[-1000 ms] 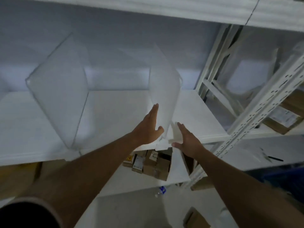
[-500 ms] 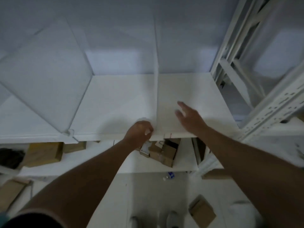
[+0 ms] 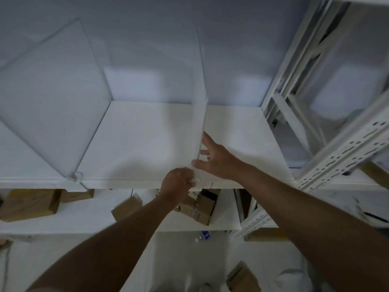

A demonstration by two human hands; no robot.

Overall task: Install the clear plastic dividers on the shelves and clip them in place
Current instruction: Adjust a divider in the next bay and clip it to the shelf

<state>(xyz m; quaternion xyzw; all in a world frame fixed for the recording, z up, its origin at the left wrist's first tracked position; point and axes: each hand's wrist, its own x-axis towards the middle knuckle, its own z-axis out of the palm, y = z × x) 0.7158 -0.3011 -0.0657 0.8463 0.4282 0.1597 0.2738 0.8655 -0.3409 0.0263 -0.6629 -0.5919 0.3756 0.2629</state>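
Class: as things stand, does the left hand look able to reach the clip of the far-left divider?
Probably yes: the left hand is at the shelf's front edge, with nothing between it and the clip.

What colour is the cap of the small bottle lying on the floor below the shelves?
Blue: the bottle shows a blue cap end in the head view.

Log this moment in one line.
left hand: grips divider base at shelf edge | right hand: open, steadies it | second divider: standing
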